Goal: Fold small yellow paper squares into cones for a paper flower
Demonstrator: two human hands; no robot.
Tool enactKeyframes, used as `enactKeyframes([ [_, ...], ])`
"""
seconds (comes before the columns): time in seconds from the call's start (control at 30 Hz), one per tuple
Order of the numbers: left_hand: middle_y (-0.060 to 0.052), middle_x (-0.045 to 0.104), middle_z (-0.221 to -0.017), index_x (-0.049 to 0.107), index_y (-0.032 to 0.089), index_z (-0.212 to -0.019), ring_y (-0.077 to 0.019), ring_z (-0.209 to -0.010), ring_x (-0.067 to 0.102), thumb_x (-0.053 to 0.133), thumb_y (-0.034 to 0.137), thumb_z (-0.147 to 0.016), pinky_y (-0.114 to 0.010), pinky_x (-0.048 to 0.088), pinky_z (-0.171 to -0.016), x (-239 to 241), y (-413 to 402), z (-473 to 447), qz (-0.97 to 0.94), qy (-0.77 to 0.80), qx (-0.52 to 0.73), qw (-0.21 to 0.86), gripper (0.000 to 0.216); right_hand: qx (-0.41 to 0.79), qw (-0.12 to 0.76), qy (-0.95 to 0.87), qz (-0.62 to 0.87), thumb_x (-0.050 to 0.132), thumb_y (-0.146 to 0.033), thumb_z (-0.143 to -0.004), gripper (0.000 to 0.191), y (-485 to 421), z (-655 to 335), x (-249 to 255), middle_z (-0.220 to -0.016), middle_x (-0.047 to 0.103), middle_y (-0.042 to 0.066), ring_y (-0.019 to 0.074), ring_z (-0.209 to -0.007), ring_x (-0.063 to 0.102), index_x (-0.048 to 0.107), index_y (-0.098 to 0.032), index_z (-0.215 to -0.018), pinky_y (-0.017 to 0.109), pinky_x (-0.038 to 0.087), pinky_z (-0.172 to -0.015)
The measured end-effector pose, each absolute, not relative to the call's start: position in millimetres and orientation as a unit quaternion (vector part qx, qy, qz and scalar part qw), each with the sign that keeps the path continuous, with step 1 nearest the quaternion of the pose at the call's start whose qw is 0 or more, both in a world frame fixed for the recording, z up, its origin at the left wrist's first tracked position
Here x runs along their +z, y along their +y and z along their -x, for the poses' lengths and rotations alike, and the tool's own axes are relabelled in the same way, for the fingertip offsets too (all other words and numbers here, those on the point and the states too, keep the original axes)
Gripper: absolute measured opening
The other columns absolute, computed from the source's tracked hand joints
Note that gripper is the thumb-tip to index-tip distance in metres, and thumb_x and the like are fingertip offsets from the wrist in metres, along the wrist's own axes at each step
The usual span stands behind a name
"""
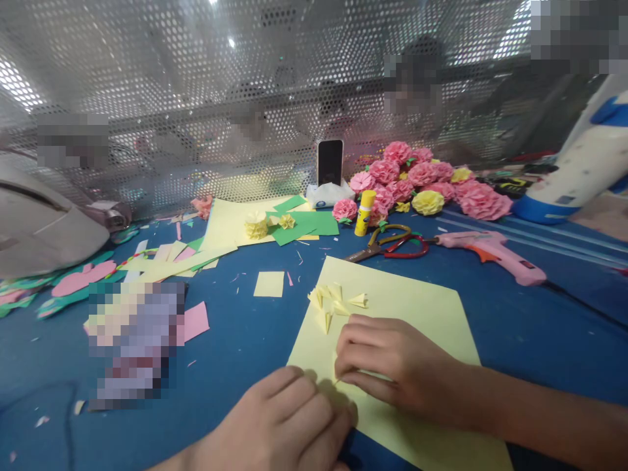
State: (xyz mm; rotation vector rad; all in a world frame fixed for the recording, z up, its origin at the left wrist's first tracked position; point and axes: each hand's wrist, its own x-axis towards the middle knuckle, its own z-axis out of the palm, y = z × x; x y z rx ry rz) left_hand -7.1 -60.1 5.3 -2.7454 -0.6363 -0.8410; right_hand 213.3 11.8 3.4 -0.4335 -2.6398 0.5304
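A large pale yellow paper sheet (417,314) lies on the blue table (245,340) before me. Both hands rest on its near left part. My right hand (387,363) has its fingers curled and pressed down on a small piece of yellow paper at the sheet. My left hand (279,418) is closed in a loose fist at the sheet's near left corner, its fingertips meeting the right hand's; what it pinches is hidden. Several small folded yellow paper cones (333,302) lie just beyond my right hand.
A small yellow paper square (269,284) lies left of the sheet. Scissors (387,245), a pink glue gun (490,252) and a yellow glue stick (364,212) lie further back. Pink and yellow paper flowers (422,183), a phone (330,162), green and yellow sheets (304,222) line the perforated metal wall.
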Motion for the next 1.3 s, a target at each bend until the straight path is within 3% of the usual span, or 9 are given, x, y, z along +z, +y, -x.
enactKeyframes([
  [0.1, -0.001, 0.062, -0.07, 0.069, 0.009, -0.101, -0.0146, -0.059, 0.053, 0.032, 0.029, -0.108, -0.03, 0.044, -0.057, 1.5, -61.3, 9.1, 0.915, -0.256, -0.272, 0.154, 0.043, 0.193, 0.206, -0.945, 0.166, 0.05, -0.023, -0.103, 0.021, 11.0, -212.9, 4.9, -0.086, 0.065, 0.002, 0.0141, -0.081, 0.055, 0.065, -0.017, -0.089, 0.028, 0.04, -0.075],
  [0.37, -0.003, 0.059, -0.071, 0.069, 0.011, -0.106, -0.0188, -0.064, 0.049, 0.038, 0.032, -0.105, -0.033, 0.036, -0.058, -3.8, -56.8, 13.3, 0.914, -0.272, -0.269, 0.133, 0.038, 0.197, 0.209, -0.941, 0.176, 0.051, -0.023, -0.103, 0.019, 12.8, -211.4, 4.9, -0.086, 0.064, 0.001, 0.014, -0.08, 0.054, 0.064, -0.018, -0.09, 0.027, 0.037, -0.074],
  [0.63, -0.004, 0.058, -0.072, 0.069, 0.012, -0.105, -0.0182, -0.064, 0.05, 0.037, 0.031, -0.105, -0.031, 0.035, -0.058, 3.1, -54.6, 16.9, 0.921, -0.28, -0.256, 0.09, 0.036, 0.096, 0.213, -0.966, 0.112, 0.039, -0.018, -0.107, 0.03, 19.1, -216.4, 6.2, -0.091, 0.067, 0.002, 0.0142, -0.082, 0.055, 0.065, -0.018, -0.093, 0.029, 0.036, -0.073],
  [0.8, -0.004, 0.06, -0.076, 0.068, 0.013, -0.107, -0.018, -0.066, 0.052, 0.039, 0.03, -0.104, -0.031, 0.037, -0.058, 7.5, -54.5, 21.5, 0.929, -0.281, -0.232, 0.059, 0.034, -0.021, 0.202, -0.976, 0.077, 0.044, -0.016, -0.105, 0.025, 19.7, -218.9, 9.0, -0.091, 0.068, 0.001, 0.0145, -0.083, 0.055, 0.066, -0.018, -0.094, 0.03, 0.036, -0.071],
  [1.3, -0.005, 0.062, -0.075, 0.067, 0.01, -0.113, -0.0187, -0.066, 0.054, 0.042, 0.03, -0.104, -0.031, 0.039, -0.059, 7.1, -53.8, 25.6, 0.926, -0.287, -0.24, 0.043, 0.034, -0.089, 0.19, -0.976, 0.049, 0.041, -0.011, -0.105, 0.028, 11.5, -217.8, 13.6, -0.082, 0.063, 0.003, 0.0162, -0.087, 0.057, 0.065, -0.013, -0.09, 0.03, 0.041, -0.069],
])
